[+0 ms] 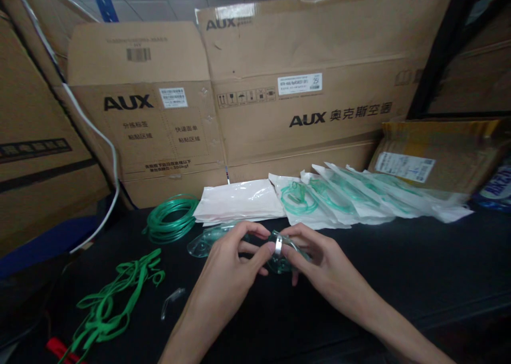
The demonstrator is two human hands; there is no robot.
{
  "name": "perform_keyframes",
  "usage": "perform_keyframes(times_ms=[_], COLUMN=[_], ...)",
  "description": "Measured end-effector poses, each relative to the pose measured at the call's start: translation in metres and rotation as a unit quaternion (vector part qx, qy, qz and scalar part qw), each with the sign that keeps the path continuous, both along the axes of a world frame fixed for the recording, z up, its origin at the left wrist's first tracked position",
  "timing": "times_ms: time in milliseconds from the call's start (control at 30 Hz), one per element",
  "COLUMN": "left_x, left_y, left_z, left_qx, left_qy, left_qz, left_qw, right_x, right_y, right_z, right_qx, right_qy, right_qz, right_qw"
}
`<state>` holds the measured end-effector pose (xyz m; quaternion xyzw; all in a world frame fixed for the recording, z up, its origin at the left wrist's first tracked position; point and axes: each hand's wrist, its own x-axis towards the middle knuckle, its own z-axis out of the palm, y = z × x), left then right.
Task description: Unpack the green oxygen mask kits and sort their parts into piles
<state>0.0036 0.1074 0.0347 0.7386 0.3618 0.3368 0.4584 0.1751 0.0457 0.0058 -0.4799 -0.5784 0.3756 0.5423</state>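
A clear green oxygen mask is held above the black tabletop between both my hands. My left hand pinches its left side, with thumb and fingertips close to the silvery metal nose strip. From the other side my right hand grips the mask, its thumb and index finger against the strip. Fingers cover much of the mask. Behind my left hand lie more clear green masks, partly hidden; I cannot tell how many.
A green tubing coil sits left of a stack of white pouches. Several pouches with green tubing extend rightward. Green elastic straps and a clear bent connector lie at left. Cardboard boxes stand along the back.
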Motion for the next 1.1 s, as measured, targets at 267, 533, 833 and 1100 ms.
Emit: perform_keyframes(times_ms=[267, 533, 833, 1100], left_x=[-0.0014, 0.0, -0.0012, 0.0008], left_y=[-0.0044, -0.0052, -0.0052, -0.0092], left_z=[0.0038, 0.0048, 0.0067, 0.0071], left_qx=[0.135, 0.15, 0.155, 0.156], left_qy=[0.095, 0.099, 0.11, 0.118], left_qz=[-0.009, -0.016, -0.011, -0.001], left_qw=[0.986, 0.983, 0.982, 0.981], right_x=[0.0016, 0.0005, -0.001, 0.0001], right_y=[-0.0009, -0.0044, -0.0049, -0.0053], right_z=[-0.0015, 0.0025, -0.0011, -0.0011], right_qx=[0.017, -0.003, 0.032, 0.085], right_qy=[-0.028, -0.078, -0.12, -0.165], right_qz=[-0.031, -0.067, -0.079, -0.098], right_qw=[0.999, 0.995, 0.989, 0.978])
